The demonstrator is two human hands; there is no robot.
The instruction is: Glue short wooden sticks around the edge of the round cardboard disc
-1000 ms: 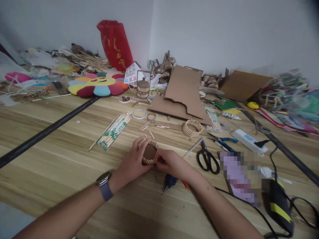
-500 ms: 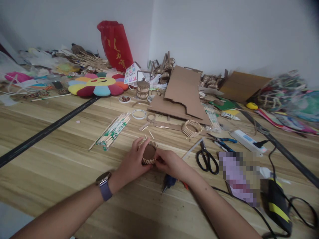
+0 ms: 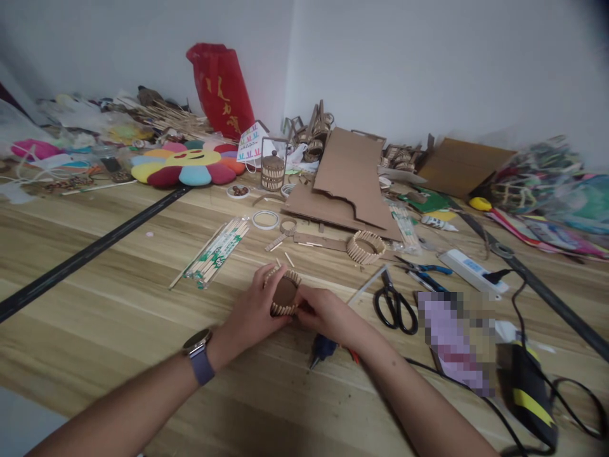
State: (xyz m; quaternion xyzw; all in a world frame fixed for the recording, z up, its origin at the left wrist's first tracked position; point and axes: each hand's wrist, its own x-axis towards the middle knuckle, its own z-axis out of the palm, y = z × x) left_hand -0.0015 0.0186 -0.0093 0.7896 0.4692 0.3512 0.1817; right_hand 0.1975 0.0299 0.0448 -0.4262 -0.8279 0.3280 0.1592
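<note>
A small round basket (image 3: 285,293) with a brown cardboard base and a wall of short wooden sticks stands between my hands. My left hand (image 3: 254,304) curves around its left side, thumb in front and fingers behind, gripping it. At the right wall, the fingers of my right hand (image 3: 321,310) are pinched together against the sticks; whatever lies between the fingertips is hidden. Below my right wrist, a dark blue glue gun (image 3: 324,346) is partly covered, its nozzle pointing down-left. Loose short sticks (image 3: 289,259) lie just behind the basket.
Black scissors (image 3: 394,303), pliers (image 3: 428,268) and a white power strip (image 3: 471,271) are on the right. A larger stick ring (image 3: 365,247) sits near cardboard sheets (image 3: 349,178). Packaged sticks (image 3: 219,251) lie left. A black cable (image 3: 480,397) crosses the right front.
The view has shifted very slightly. Both hands keep their places on the basket, and nothing else has visibly moved.
</note>
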